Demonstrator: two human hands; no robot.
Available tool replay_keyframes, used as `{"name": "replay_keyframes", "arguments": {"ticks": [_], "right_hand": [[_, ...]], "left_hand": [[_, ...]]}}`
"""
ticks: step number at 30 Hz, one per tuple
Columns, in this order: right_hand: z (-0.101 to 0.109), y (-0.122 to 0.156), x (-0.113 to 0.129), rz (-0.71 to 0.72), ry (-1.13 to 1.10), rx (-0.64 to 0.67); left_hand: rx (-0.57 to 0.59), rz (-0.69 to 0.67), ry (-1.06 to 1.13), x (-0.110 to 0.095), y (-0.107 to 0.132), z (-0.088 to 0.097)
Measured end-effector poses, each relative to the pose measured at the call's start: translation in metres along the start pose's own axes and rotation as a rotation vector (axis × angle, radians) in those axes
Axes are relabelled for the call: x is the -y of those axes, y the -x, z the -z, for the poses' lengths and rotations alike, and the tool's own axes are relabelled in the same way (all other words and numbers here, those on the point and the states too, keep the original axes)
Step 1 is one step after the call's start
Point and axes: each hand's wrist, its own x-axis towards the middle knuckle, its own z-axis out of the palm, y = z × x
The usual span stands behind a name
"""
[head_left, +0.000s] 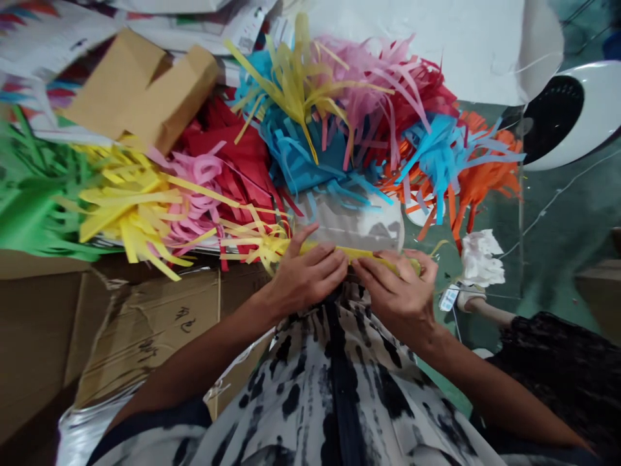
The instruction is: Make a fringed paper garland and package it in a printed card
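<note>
Close to my body, my left hand [310, 275] and my right hand [400, 285] are closed along a rolled strip of yellow tissue paper [361, 254]. Fringed yellow ends [264, 246] spread out to the left of my left hand. The roll's right end sits between my right thumb and fingers. Just beyond my hands lies a greyish white surface [354, 217], partly covered by fringed paper. A blue fringed bundle [310, 155] and a yellow fringed tassel [303, 84] rest past it.
Green [39, 200], yellow [129, 200], pink [198, 184] and red fringed paper [237, 155] lie to the left. Behind them is a brown cardboard piece [140, 90]. Orange fringes [490, 168] hang at the right edge. Cardboard boxes [145, 330] stand below left; a person's leg [495, 314] shows at right.
</note>
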Motion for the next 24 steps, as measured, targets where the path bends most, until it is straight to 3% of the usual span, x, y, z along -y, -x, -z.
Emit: {"name": "replay_keyframes", "arguments": {"ticks": [3, 6, 9, 11, 13, 16, 20, 24], "right_hand": [[0.006, 0.014, -0.009, -0.011, 0.039, 0.003], [0.013, 0.026, -0.024, 0.004, 0.066, -0.018], [0.016, 0.03, -0.032, 0.0, 0.049, 0.009], [0.015, 0.028, -0.032, -0.018, 0.039, 0.009], [0.013, 0.025, -0.031, -0.021, 0.035, -0.021], [0.013, 0.02, -0.031, -0.029, 0.026, 0.002], [0.016, 0.015, -0.029, -0.055, 0.022, 0.012], [0.011, 0.007, -0.017, -0.048, 0.017, -0.006]], "left_hand": [[0.091, 0.009, 0.082, 0.012, 0.015, 0.009], [0.116, 0.059, -0.022, 0.029, 0.038, 0.029], [0.033, 0.214, -0.12, 0.037, 0.05, 0.049], [-0.06, 0.271, -0.134, 0.03, 0.045, 0.052], [-0.081, 0.193, -0.086, 0.018, 0.032, 0.044], [0.015, 0.04, 0.021, 0.0, 0.007, 0.02], [0.076, 0.053, 0.057, -0.006, -0.008, -0.006], [0.047, 0.066, 0.071, -0.008, 0.003, -0.01]]}}
